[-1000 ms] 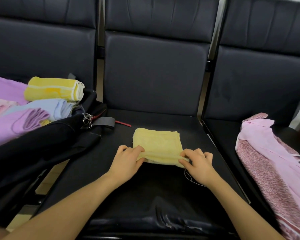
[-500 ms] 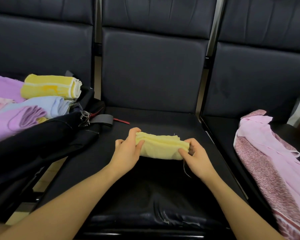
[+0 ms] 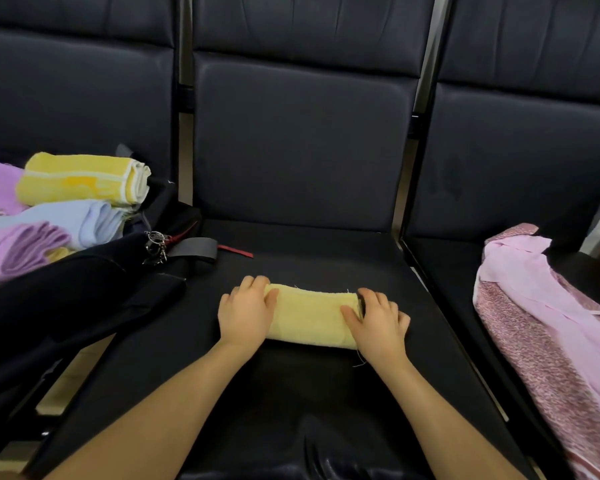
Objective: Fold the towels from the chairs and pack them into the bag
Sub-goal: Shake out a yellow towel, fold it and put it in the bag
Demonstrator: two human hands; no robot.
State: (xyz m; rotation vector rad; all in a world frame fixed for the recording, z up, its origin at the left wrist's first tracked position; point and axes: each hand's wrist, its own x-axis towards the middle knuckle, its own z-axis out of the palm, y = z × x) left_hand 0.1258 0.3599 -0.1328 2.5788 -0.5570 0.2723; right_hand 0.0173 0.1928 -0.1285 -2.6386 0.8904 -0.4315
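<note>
Left hand (image 3: 245, 315) and right hand (image 3: 378, 323) press flat, fingers extended, on the ends of a pale yellow terry towel (image 3: 310, 317) folded into a narrow band on the black seat (image 3: 291, 393); nothing pinched. Left of the grip, folded towels (image 3: 84, 188) fill the black fabric bag (image 3: 66, 289); right of it, a pink cloth (image 3: 548, 306) lies unfolded; packing judged well advanced.

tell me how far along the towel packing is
Done: several folded towels, a bright yellow towel on top, sit in the open black bag on the left chair. In hand: the left hand and right hand press flat on a folded pale yellow towel on the middle seat; it is not yet in the bag. Left: the pink towel lies unfolded on the right chair.
</note>
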